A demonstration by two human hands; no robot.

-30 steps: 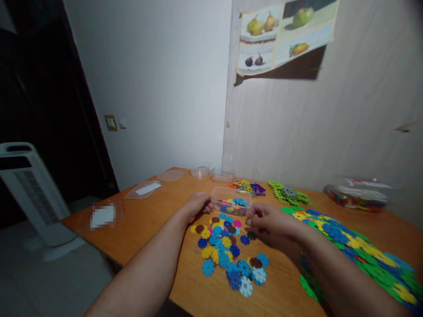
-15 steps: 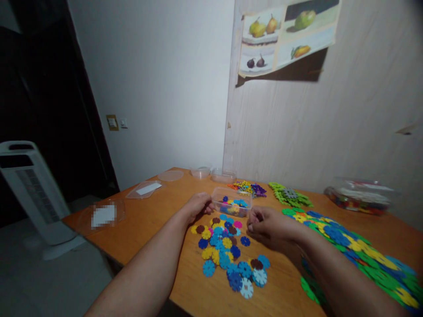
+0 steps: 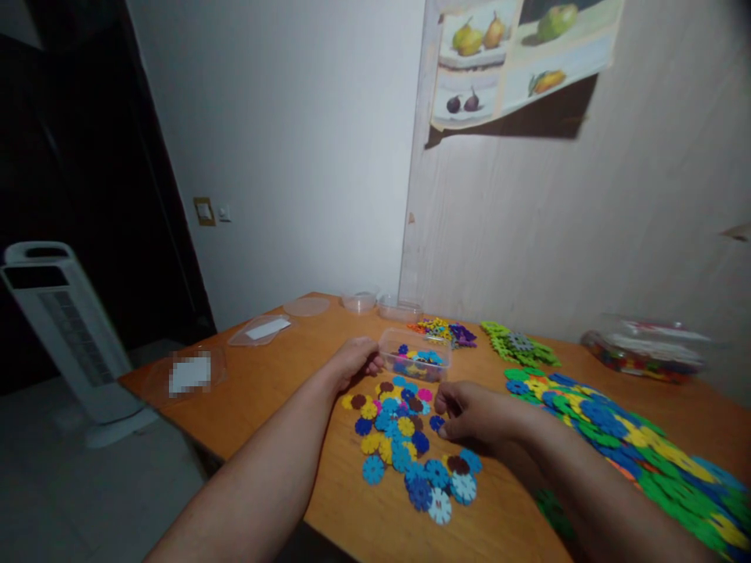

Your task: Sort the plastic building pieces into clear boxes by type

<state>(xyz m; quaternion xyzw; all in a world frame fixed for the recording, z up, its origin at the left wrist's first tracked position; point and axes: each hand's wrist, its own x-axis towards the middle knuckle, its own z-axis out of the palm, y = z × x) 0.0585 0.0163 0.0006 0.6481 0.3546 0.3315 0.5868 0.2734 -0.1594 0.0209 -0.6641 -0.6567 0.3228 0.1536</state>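
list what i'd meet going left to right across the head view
White tower-shaped appliance, round translucent plastic lid, left hand, clear rectangular plastic box holding multicoloured pieces, right hand, clear plastic container with multicoloured contents

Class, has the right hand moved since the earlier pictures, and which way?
Yes: judged against the nearby dark blue disc, the right hand has moved toward the person, away from the clear container.

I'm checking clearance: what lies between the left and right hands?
The head view shows the clear plastic tub, holding flower-shaped discs, and part of the loose disc pile in front of it.
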